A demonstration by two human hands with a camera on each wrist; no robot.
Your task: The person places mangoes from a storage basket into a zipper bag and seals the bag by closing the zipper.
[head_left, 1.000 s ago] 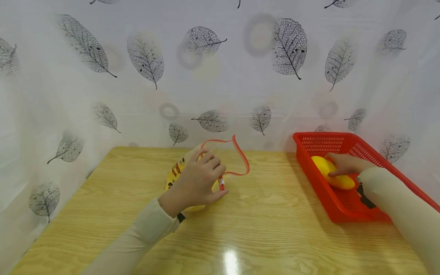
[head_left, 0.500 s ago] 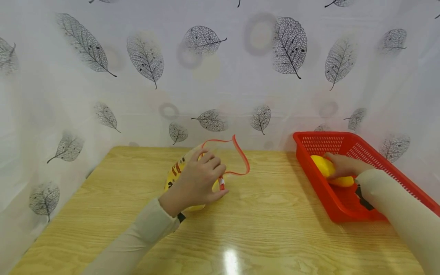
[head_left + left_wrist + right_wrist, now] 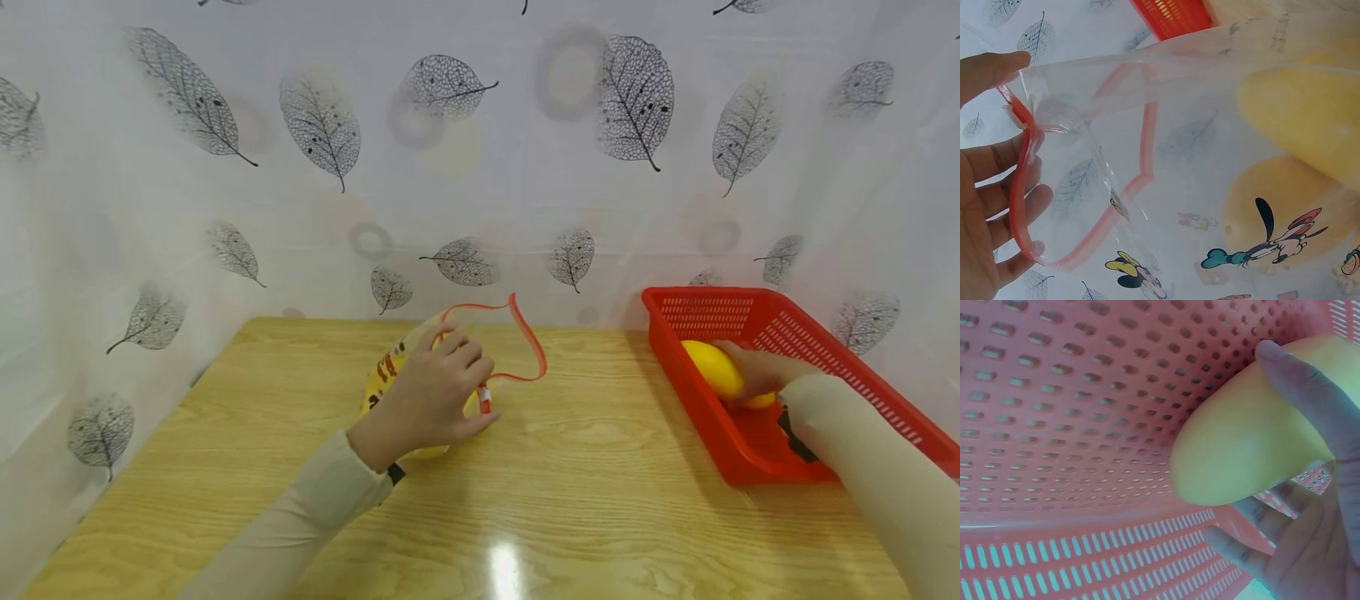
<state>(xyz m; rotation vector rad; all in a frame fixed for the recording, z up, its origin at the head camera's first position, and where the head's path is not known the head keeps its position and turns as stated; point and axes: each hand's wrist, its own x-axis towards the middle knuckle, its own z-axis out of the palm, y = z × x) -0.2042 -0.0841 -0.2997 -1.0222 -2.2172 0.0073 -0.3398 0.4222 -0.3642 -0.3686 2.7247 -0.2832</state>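
My left hand [image 3: 435, 387] holds a clear plastic zip bag [image 3: 386, 367] by its red-edged mouth, which gapes toward the right. In the left wrist view, the fingers curl over the red zip strip [image 3: 1020, 206] and the thumb lies at its upper end. Yellow rounded fruits [image 3: 1313, 106] show through the cartoon-printed plastic. Inside the red basket, my right hand [image 3: 761, 367] grips a smooth, oval yellow fruit [image 3: 711, 367], mango-like in shape. In the right wrist view, the thumb lies over the fruit [image 3: 1235, 444] and the fingers reach under it.
The red plastic basket [image 3: 738, 462] with slotted walls stands at the right of the wooden table [image 3: 592, 500]. Behind the table hangs a white curtain [image 3: 517, 183] printed with dark leaves. A glare spot shows near the front edge.
In the basket, my right hand has shifted its hold on the yellow fruit, and the fingers now cover more of its right side. The left hand and bag have stayed in place.
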